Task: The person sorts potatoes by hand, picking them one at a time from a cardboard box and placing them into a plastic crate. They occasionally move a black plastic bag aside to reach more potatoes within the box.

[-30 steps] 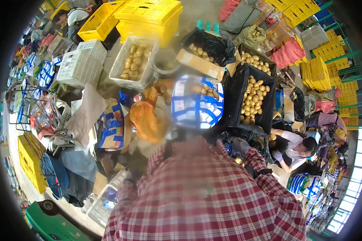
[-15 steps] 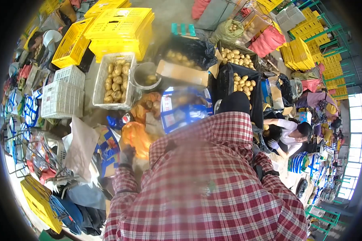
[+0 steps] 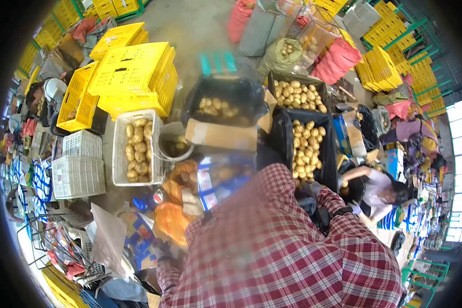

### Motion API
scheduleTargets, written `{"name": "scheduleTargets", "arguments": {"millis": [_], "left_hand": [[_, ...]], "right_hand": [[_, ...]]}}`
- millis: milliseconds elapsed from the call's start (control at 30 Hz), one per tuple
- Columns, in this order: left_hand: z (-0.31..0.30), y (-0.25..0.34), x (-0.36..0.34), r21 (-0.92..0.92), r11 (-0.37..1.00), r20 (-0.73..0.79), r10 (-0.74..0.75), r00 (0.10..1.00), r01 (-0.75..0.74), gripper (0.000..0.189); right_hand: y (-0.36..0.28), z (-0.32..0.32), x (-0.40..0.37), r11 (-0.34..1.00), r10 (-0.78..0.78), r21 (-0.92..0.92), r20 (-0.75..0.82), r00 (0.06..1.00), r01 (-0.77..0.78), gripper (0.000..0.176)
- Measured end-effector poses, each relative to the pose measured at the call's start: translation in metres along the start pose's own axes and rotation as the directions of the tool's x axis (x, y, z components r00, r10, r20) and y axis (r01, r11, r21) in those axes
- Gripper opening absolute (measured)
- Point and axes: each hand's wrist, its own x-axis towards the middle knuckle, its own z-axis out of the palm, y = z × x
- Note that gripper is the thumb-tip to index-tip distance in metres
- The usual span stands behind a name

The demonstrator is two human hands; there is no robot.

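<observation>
Head view: printing on the blue-and-white sack (image 3: 215, 185) is too blurred to read. The sack lies just past the plaid sleeve (image 3: 272, 215), beside the orange bag (image 3: 170, 223). Left hand (image 3: 161, 251), dark-gloved, is near that bag, but I cannot tell how far its fingers are spread. Right hand is hidden. Bare concrete floor (image 3: 190, 31) opens beyond the yellow crates (image 3: 131, 72).

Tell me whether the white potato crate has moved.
No. The white potato crate still stands beside the grey bucket, below the yellow crates; only the view shifted.
</observation>
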Motion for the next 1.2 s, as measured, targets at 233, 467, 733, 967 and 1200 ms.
{"name": "scheduleTargets", "arguments": {"millis": [233,467,733,967,1200], "left_hand": [[0.059,0.284,0.248,-0.763,0.410,0.435,-0.246,0.866,0.500,0.024],[0.139,0.592,0.429,-0.561,0.670,0.604,-0.069,0.794,0.486,0.034],[0.087,0.537,0.469,-0.296,0.894,0.292,-0.252,0.923,0.338,0.033],[0.036,0.436,0.434,-0.376,0.573,0.306,-0.665,0.681,0.728,0.025],[0.152,0.462,0.550,-0.412,0.568,0.561,-0.457,0.690,0.712,0.023]], "right_hand": [[-0.028,-0.065,0.245,0.957,-0.180,-0.196,0.188,0.966,0.216,0.026],[-0.068,-0.135,0.310,0.943,0.125,0.270,0.253,0.959,-0.194,0.034],[-0.098,-0.235,0.368,0.385,-0.417,0.696,0.717,0.559,-0.606,0.016],[-0.100,-0.263,0.401,0.555,-0.110,0.777,0.422,0.900,-0.296,0.022],[-0.094,-0.276,0.363,0.638,0.148,0.749,0.109,0.983,-0.179,0.026]]}}
